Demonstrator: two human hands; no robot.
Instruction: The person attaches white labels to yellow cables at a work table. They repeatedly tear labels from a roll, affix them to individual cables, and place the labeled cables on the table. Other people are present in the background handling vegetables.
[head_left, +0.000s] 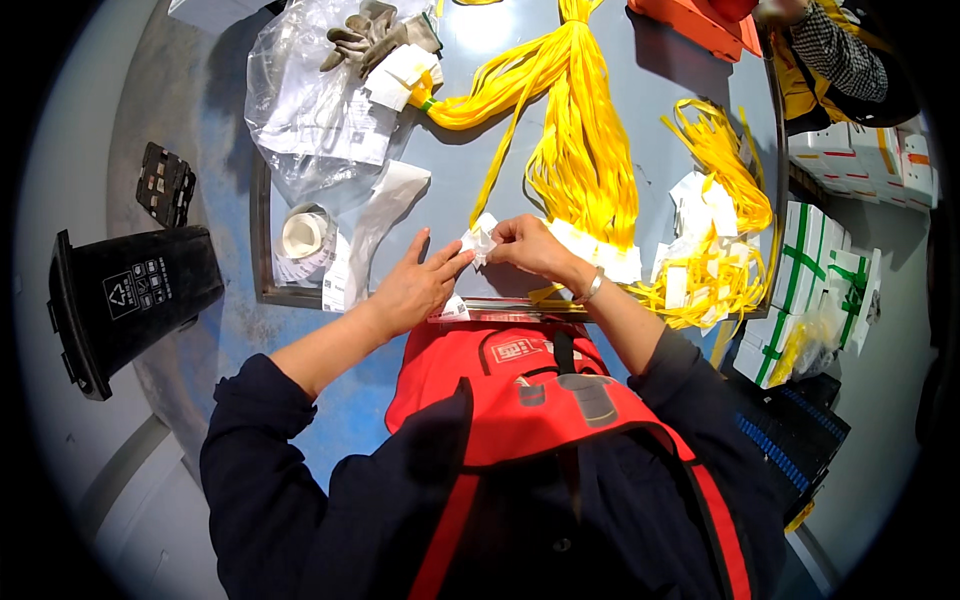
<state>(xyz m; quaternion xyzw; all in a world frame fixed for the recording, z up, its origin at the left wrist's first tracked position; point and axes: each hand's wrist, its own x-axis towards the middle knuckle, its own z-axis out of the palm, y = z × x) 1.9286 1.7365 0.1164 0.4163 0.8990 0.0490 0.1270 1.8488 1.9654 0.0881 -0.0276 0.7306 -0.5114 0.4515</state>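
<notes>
My right hand (536, 247) pinches a small folded white label (480, 238) between thumb and fingers. The label sits at the lower end of one yellow strap (496, 176). Fingertips of my left hand (421, 283) touch the label's left side, with the thumb held apart and the palm down. A large bundle of yellow straps (585, 142) lies just beyond, its near ends bearing white labels (600, 251). A strip of label backing (386, 202) and a roll of labels (304, 236) are left of my left hand.
Labelled yellow straps (705, 285) are heaped at the right. Work gloves (375, 37) and a clear plastic bag (277, 97) lie at the back left. An orange bin (697, 26) stands near another person's sleeve (836, 52). A black waste bin (142, 300) is left of the table.
</notes>
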